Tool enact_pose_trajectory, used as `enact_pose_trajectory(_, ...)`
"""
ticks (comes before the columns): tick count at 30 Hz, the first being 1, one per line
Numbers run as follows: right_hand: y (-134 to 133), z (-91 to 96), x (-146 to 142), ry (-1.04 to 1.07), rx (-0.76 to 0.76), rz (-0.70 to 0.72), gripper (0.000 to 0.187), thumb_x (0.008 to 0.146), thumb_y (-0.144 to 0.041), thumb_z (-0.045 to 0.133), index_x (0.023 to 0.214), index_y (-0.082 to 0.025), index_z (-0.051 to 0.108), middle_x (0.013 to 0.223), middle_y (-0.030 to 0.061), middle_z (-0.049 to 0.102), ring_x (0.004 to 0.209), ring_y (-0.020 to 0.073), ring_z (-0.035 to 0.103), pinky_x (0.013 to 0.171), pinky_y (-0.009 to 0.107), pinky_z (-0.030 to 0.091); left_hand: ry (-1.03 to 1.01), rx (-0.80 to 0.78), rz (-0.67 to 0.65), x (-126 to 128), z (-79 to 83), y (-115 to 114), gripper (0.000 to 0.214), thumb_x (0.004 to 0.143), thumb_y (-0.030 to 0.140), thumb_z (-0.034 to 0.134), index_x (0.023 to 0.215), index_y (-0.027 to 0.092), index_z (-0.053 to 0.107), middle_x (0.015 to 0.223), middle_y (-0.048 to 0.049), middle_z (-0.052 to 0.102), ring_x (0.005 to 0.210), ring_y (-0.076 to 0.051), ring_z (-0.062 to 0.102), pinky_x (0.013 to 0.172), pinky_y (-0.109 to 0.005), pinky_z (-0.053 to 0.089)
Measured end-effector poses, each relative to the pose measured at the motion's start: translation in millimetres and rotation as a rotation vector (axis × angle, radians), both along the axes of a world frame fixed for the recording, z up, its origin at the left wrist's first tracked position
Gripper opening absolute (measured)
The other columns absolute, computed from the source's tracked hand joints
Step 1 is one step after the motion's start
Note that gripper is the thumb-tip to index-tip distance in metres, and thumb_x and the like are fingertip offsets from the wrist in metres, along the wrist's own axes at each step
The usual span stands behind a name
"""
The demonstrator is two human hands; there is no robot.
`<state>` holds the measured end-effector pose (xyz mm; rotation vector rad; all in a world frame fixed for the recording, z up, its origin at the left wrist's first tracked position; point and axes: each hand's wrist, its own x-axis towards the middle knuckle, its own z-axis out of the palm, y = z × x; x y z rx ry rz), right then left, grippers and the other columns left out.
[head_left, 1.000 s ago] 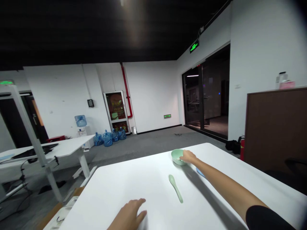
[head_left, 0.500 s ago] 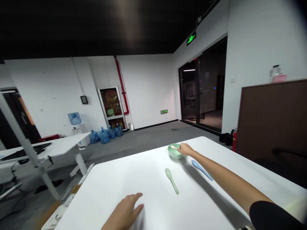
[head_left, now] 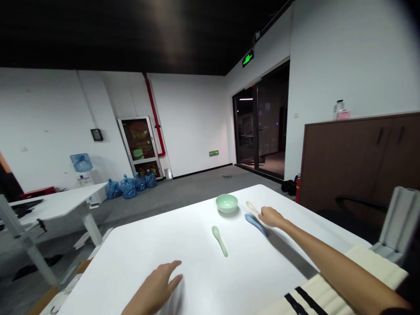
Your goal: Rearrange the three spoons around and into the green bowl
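Note:
A pale green bowl [head_left: 226, 203] stands near the far edge of the white table [head_left: 197, 262]. My right hand [head_left: 271, 216] is stretched out to the right of it, fingers closed on the handle of a cream spoon [head_left: 252, 206] whose head points toward the bowl. A blue spoon [head_left: 255, 223] lies on the table just beside that hand. A green spoon [head_left: 219, 239] lies in the middle of the table. My left hand [head_left: 157, 282] rests flat on the table near the front edge, fingers spread, holding nothing.
A brown cabinet [head_left: 357, 162] and a dark chair [head_left: 348, 210] stand to the right. A striped cushion [head_left: 328, 293] lies at the table's near right corner. A second white desk [head_left: 55, 203] stands left, with water bottles [head_left: 127, 186] by the far wall.
My right hand has drawn back from the bowl and to its right, bringing the cream spoon out of the bowl. The view has swung to the right. My left hand stays flat.

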<state>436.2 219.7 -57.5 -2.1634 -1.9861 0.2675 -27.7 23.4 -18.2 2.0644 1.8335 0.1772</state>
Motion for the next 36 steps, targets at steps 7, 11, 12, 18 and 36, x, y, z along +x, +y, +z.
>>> enact_pose_trajectory(7, 2, -29.6, 12, -0.02, -0.096, -0.026, 0.03, 0.083, -0.03, 0.051, 0.104, -0.013, 0.063, 0.111, 0.0167, 0.065, 0.093, 0.0261, 0.064, 0.065, 0.03, 0.04, -0.01, 0.009, 0.001, -2, -2.1, 1, 0.061, 0.085, 0.063, 0.04, 0.135, 0.028, 0.051, 0.134, -0.0046, 0.058, 0.124, -0.025, 0.052, 0.104, -0.037, 0.038)
enact_pose_trajectory(11, 3, -36.4, 16, 0.0, -0.126, -0.038, 0.03, 0.08, -0.028, 0.054, 0.104, -0.013, 0.063, 0.11, 0.017, 0.065, 0.091, 0.0253, 0.065, 0.065, 0.03, 0.041, -0.017, 0.007, 0.007, -2, -2.6, 1, 0.061, 0.085, 0.063, 0.04, 0.134, 0.028, 0.051, 0.133, -0.005, 0.059, 0.123, -0.026, 0.053, 0.104, -0.038, 0.039)
enact_pose_trajectory(12, 3, -37.5, 16, 0.0, -0.133, -0.04, 0.03, 0.08, -0.028, 0.054, 0.104, -0.013, 0.063, 0.11, 0.0168, 0.065, 0.091, 0.0252, 0.065, 0.065, 0.029, 0.041, -0.018, 0.006, 0.008, -2, -2.8, 1, 0.061, 0.085, 0.063, 0.04, 0.134, 0.028, 0.051, 0.133, -0.0051, 0.059, 0.123, -0.026, 0.053, 0.104, -0.038, 0.039)
enact_pose_trajectory(18, 1, -36.7, 17, -0.016, -0.151, -0.035, 0.029, 0.079, -0.028, 0.054, 0.102, -0.012, 0.063, 0.106, 0.016, 0.067, 0.086, 0.024, 0.066, 0.062, 0.028, 0.041, -0.012, 0.001, 0.005, -4, -4.8, 2, 0.06, 0.086, 0.061, 0.04, 0.135, 0.028, 0.05, 0.133, -0.0053, 0.059, 0.123, -0.025, 0.053, 0.104, -0.038, 0.039)
enact_pose_trajectory(36, -4, -40.6, -15, -0.034, -0.046, 0.091, 0.054, 0.075, -0.021, 0.057, 0.129, -0.02, 0.05, 0.108, 0.0131, 0.066, 0.09, 0.0242, 0.065, 0.064, 0.026, 0.039, -0.017, 0.008, 0.005, -4, -5.1, 2, 0.062, 0.085, 0.064, 0.039, 0.135, 0.029, 0.051, 0.134, -0.0045, 0.058, 0.124, -0.025, 0.051, 0.104, -0.037, 0.039)
